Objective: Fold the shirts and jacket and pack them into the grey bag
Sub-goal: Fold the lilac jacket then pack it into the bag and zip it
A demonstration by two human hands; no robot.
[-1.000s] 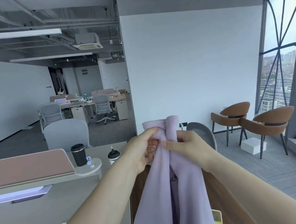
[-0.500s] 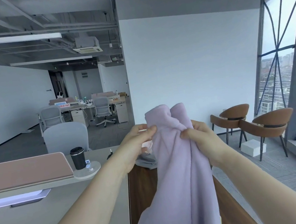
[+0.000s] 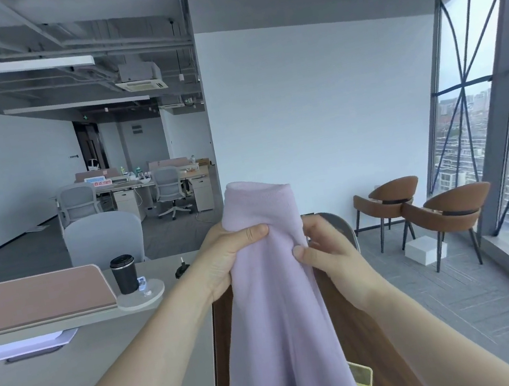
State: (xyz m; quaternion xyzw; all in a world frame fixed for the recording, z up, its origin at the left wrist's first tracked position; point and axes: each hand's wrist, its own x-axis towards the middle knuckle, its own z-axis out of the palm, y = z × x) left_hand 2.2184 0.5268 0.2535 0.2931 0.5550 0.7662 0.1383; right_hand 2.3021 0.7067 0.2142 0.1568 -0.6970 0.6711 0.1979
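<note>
A lilac knit garment [image 3: 277,306] hangs in front of me, held up in the air by its top edge. My left hand [image 3: 226,257] pinches the cloth near the top on the left side, thumb across the front. On the right side my right hand [image 3: 326,255] grips the same top part, thumb pressed into the fabric. The garment drops straight down past the bottom of the view and hides the wooden table [image 3: 362,336] beneath it. The grey bag and the other clothes are out of sight.
A grey desk [image 3: 76,381] lies to the left with a pink divider panel [image 3: 30,301], a black cup [image 3: 124,273] on a round shelf and a grey chair [image 3: 104,240] behind. Brown chairs [image 3: 443,213] stand by the window at right. A yellow item [image 3: 362,376] peeks out under the garment.
Both hands have lifted the garment higher and spread slightly apart. The bunched top has opened out into a wider rounded edge. The view has tilted up a little.
</note>
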